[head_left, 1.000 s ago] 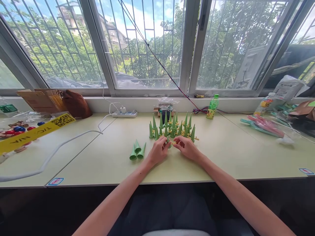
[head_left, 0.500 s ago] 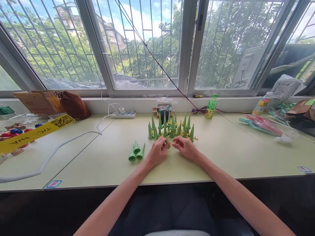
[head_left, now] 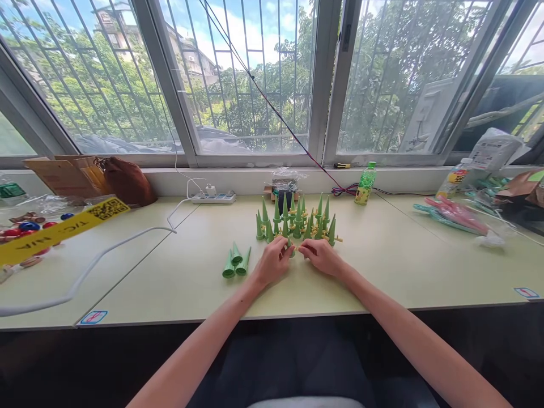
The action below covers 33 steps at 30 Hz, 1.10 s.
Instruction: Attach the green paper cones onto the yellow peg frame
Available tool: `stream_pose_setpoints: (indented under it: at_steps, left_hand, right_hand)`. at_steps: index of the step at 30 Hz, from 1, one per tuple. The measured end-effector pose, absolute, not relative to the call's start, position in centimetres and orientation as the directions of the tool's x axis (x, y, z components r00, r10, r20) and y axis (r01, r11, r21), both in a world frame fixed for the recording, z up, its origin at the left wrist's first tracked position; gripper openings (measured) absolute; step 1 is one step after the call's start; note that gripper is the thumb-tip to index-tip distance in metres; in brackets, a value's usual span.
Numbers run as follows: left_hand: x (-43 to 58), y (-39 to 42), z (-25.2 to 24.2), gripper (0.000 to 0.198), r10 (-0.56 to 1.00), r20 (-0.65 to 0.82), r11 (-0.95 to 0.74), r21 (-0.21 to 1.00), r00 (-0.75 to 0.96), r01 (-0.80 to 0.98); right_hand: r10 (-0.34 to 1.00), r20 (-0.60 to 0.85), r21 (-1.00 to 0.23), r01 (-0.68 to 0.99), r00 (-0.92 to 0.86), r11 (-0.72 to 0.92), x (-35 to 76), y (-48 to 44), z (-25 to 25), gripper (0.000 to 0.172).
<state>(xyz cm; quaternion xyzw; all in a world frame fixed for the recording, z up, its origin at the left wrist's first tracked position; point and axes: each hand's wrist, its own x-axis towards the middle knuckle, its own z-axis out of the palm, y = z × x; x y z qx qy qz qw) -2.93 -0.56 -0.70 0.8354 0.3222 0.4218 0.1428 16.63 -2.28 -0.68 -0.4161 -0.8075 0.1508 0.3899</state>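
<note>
Several green plastic cones [head_left: 297, 222] with small yellow fittings stand upright in a cluster at the middle of the pale table [head_left: 382, 266]. My left hand [head_left: 274, 260] and my right hand [head_left: 322, 256] meet just in front of the cluster. Their fingers are curled around one green cone [head_left: 289, 245] with a yellow piece, held between the two hands. Three green cones [head_left: 236, 262] lie on their sides to the left of my left hand.
A white power strip [head_left: 213, 198] and its cable [head_left: 110, 249] run across the left. A green bottle [head_left: 365, 183] stands by the window. Yellow tape [head_left: 59, 229], beads and a brown pouch [head_left: 127, 180] sit at left; bags and pink tools [head_left: 454, 218] at right.
Both hands have stayed pinched together at the front of the cone cluster, with only small finger shifts. The camera view moved slightly.
</note>
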Motion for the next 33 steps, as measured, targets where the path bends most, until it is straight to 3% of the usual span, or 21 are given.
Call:
stream_pose_setpoints:
  at_steps: [9, 16, 26, 33]
  left_hand:
    - [-2.89, -0.53, -0.80, 0.020, 0.652, 0.613, -0.758, 0.496, 0.446, 0.424]
    - [-2.86, -0.54, -0.74, 0.020, 0.651, 0.613, -0.758, 0.500, 0.448, 0.419]
    - [-2.87, -0.49, -0.79, 0.018, 0.644, 0.624, -0.763, 0.484, 0.443, 0.428]
    - [-2.84, -0.49, -0.79, 0.019, 0.645, 0.620, -0.763, 0.483, 0.447, 0.430]
  right_hand:
    - [0.783, 0.505, -0.575, 0.534, -0.364, 0.620, 16.73, -2.24, -0.79, 0.019]
    - [0.794, 0.480, -0.564, 0.562, -0.372, 0.605, 16.73, -2.23, -0.76, 0.033]
    - [0.789, 0.495, -0.578, 0.540, -0.364, 0.612, 16.79, -2.04, -0.97, 0.019]
    - [0.806, 0.465, -0.550, 0.594, -0.366, 0.587, 16.79, -2.07, -0.94, 0.034]
